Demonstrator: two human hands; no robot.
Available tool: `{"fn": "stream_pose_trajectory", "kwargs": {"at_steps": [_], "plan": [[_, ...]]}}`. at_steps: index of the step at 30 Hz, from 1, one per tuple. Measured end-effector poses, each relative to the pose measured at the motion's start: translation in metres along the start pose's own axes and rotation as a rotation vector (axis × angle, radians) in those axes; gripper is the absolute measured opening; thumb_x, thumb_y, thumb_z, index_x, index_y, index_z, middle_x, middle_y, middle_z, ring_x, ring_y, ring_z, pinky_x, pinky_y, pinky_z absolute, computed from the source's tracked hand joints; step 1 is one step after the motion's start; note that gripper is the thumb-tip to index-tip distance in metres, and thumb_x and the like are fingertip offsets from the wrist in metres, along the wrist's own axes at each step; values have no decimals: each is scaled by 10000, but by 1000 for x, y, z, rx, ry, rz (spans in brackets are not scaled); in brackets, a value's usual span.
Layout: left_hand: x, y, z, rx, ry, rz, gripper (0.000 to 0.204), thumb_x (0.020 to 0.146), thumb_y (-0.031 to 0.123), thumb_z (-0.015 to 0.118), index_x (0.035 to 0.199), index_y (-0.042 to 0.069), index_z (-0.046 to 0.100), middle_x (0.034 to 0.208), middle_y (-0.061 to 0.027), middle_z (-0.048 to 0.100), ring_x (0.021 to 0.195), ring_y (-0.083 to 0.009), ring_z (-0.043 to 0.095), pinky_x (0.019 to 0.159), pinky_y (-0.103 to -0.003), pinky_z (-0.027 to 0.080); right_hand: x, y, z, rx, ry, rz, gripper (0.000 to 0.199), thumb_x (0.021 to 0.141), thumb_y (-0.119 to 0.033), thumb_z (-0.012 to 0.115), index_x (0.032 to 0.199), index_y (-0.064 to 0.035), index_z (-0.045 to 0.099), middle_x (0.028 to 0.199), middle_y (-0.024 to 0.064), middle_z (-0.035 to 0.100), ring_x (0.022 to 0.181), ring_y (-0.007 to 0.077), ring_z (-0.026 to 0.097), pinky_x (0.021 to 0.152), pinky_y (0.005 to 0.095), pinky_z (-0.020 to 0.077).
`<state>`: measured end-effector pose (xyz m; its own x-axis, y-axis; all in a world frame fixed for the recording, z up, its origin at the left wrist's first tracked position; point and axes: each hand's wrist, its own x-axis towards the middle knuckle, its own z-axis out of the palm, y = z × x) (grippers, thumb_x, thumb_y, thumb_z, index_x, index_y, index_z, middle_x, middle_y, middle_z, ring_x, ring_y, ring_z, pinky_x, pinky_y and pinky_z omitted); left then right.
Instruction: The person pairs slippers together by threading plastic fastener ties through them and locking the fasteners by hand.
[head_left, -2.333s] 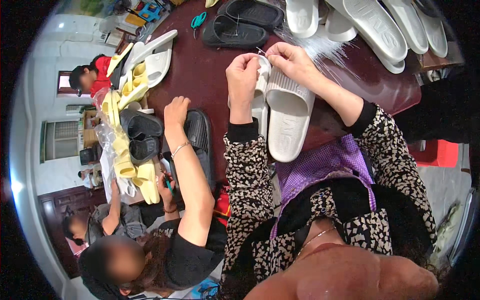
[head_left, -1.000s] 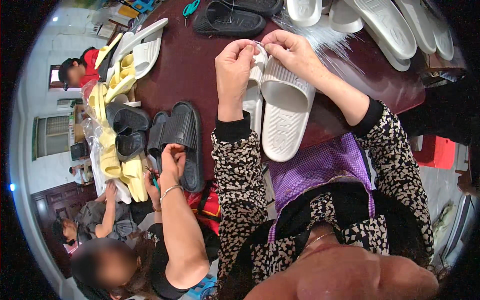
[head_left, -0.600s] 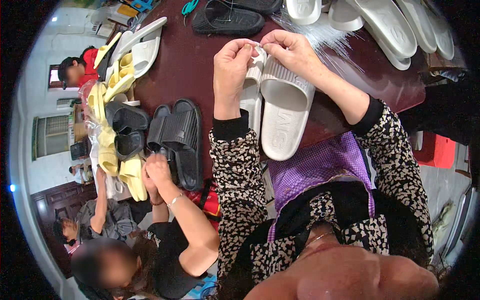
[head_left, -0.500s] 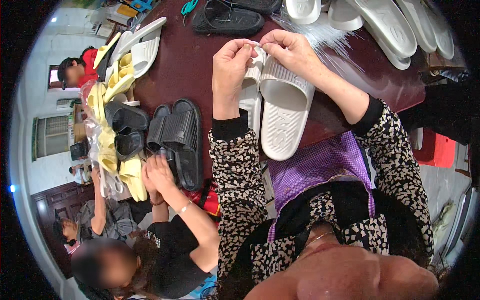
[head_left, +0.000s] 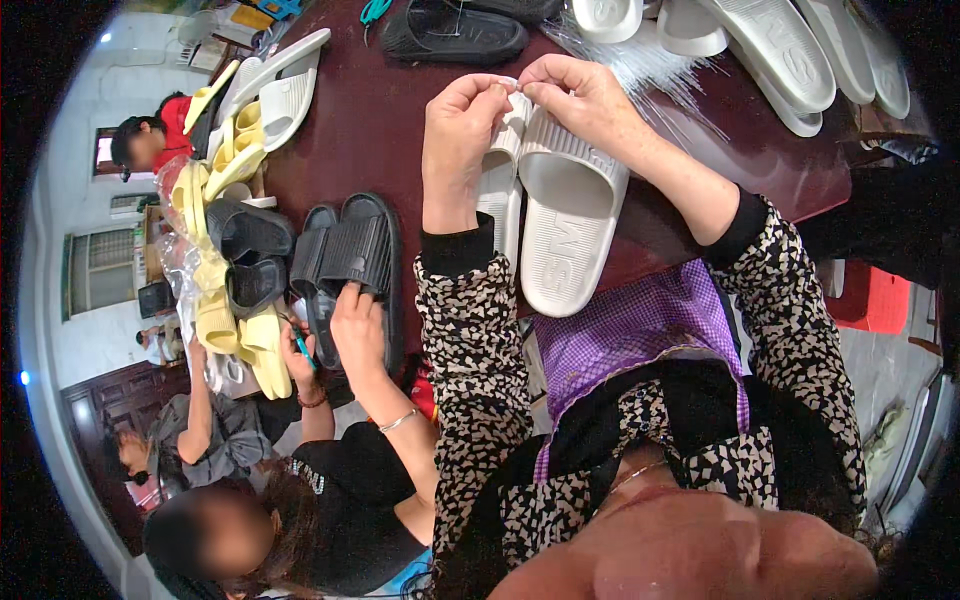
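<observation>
A pair of pale grey ribbed slide slippers [head_left: 568, 230] lies in front of me, side by side, toes away; the left one is partly hidden. At their far end, my left hand [head_left: 465, 140] pinches thumb and forefinger together. Fingertip to fingertip with it, my right hand [head_left: 580, 105] is also closed in a pinch. Between them shows a small pale bit of what looks like a thin clear plastic tie [head_left: 513, 84]; its full shape is hidden by the fingers. My right wrist passes above the right slipper's strap.
Loose clear plastic ties [head_left: 655, 85] lie beyond my hands on the dark red table [head_left: 420, 130]. More grey slides [head_left: 775, 50] stand far right, black slides [head_left: 455, 38] far ahead. At left a co-worker's hand [head_left: 358, 335] touches black slides [head_left: 365, 250], near yellow slides [head_left: 240, 160].
My hands stay nearly still in their pinch. The co-worker's hands have parted: one reaches into a black slide's strap, the other shows a thin teal tool.
</observation>
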<state>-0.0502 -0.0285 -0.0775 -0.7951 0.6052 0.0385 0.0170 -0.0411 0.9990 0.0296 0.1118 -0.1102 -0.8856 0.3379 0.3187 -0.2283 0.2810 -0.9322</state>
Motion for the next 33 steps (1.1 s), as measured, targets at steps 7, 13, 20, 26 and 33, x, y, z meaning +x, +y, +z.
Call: {"fn": "stream_pose_trajectory", "kwargs": {"at_steps": [7,13,20,26,33], "plan": [[-2,3,2,-39,11,-35,93,820,50,597,860,-2,664,688,12,603,564,-22,489,497,-158,359,-1,-3,-1,-30,3,-50,106,863,-108,566,910,-34,627,676,-31,569,614,32,501,564,206,428],[-2,1,-1,-69,-30,-67,95,806,36,603,864,-6,665,697,11,609,565,-23,499,495,-158,365,-2,0,-1,-54,3,-66,96,859,-101,560,888,-31,619,661,-28,562,603,35,501,547,213,427],[0,-1,-7,-87,-85,-95,87,812,42,616,866,-6,665,699,16,608,562,-21,501,491,-155,368,-3,1,1,-34,-1,-62,88,860,-96,556,876,-33,614,654,-29,556,600,34,500,541,209,421],[0,0,-5,-88,-83,-131,81,816,48,623,864,-1,666,684,24,596,535,-14,478,469,-153,348,-3,2,1,-32,-14,-58,89,863,-94,551,884,-32,611,662,-30,560,616,35,504,554,205,424],[1,-3,-7,-72,-107,-103,75,829,58,618,857,3,662,672,24,586,480,-4,426,425,-160,306,-4,-4,3,-72,6,-56,98,866,-95,555,910,-32,615,683,-20,581,629,36,513,568,207,435]]}}
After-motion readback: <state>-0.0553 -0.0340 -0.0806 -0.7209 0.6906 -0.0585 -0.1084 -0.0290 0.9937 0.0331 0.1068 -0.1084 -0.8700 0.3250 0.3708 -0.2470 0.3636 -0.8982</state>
